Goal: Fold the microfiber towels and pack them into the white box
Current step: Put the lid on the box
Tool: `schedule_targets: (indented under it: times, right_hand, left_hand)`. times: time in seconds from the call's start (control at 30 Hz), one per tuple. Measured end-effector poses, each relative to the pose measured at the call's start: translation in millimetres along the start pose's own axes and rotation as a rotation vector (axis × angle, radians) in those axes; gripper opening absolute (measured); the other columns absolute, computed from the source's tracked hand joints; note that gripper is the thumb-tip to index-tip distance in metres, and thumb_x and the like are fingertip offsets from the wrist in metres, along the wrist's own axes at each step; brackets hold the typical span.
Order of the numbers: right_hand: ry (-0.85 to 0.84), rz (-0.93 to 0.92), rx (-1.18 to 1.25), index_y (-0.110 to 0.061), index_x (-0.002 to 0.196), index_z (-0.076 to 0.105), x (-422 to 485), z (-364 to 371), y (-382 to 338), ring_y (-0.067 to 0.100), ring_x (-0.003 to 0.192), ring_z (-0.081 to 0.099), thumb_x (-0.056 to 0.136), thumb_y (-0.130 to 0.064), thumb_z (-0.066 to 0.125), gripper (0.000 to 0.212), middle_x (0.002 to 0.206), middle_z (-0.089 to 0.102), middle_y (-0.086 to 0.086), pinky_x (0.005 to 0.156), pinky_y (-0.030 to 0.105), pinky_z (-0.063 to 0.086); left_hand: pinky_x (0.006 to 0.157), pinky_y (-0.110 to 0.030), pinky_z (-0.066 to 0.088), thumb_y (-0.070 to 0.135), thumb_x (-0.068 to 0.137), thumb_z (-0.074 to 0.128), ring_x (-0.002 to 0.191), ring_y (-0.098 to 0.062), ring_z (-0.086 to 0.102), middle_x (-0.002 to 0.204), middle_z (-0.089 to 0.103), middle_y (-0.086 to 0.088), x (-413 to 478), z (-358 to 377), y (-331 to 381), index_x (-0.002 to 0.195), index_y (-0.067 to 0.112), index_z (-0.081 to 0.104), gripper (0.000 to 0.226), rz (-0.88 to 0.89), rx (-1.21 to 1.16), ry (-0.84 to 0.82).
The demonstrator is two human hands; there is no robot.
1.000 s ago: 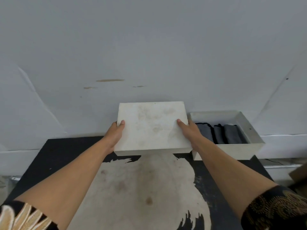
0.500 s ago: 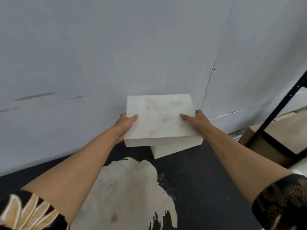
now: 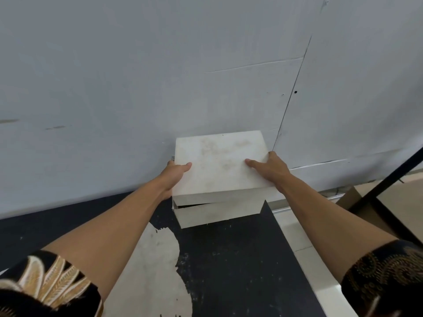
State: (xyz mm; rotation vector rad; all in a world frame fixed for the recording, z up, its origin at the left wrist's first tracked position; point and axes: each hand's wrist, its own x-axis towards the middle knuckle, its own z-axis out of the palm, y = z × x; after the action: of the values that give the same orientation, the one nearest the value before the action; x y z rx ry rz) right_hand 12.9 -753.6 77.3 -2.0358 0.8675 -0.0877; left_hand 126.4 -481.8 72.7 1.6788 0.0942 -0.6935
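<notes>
You have both hands on the lid point(image 3: 219, 163) of the white box point(image 3: 217, 213), one at each short end: your left hand point(image 3: 176, 172) grips the left edge with the thumb laid flat on top, and your right hand point(image 3: 270, 170) grips the right edge the same way, the other fingers hidden round the sides. The box stands straight ahead of you at the back of the counter point(image 3: 229, 259), close against the wall point(image 3: 137, 88) and near the counter's right edge. Its long axis runs left to right across you, so the two hands are equally near and share the load. The lid is directly over the base but not seated: a dark gap shows under its near-left corner, and the lid looks turned a little against the base below. The towels cannot be seen; if they are inside, the lid hides them. I judge the next move depends on squaring the lid's corners over the base's, then lowering both ends together, left side last to close
</notes>
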Motion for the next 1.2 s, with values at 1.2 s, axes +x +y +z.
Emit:
schedule_targets:
  times: [1.2]
  right_hand:
    - [-0.085, -0.018, -0.247, -0.008, 0.131, 0.040, 26, 30, -8, 0.034, 0.116, 0.054, 0.074, -0.073, 0.063, 0.089, 0.127, 0.056, 0.012, 0.094, 0.045, 0.048]
  left_hand:
    - [0.100, -0.047, 0.049, 0.028, 0.095, 0.062, 0.113, -0.028, 0.061, 0.128, 0.062, -0.008, 12, -12, -21, 0.135, 0.008, 0.050, 0.046, -0.001, 0.090, 0.175]
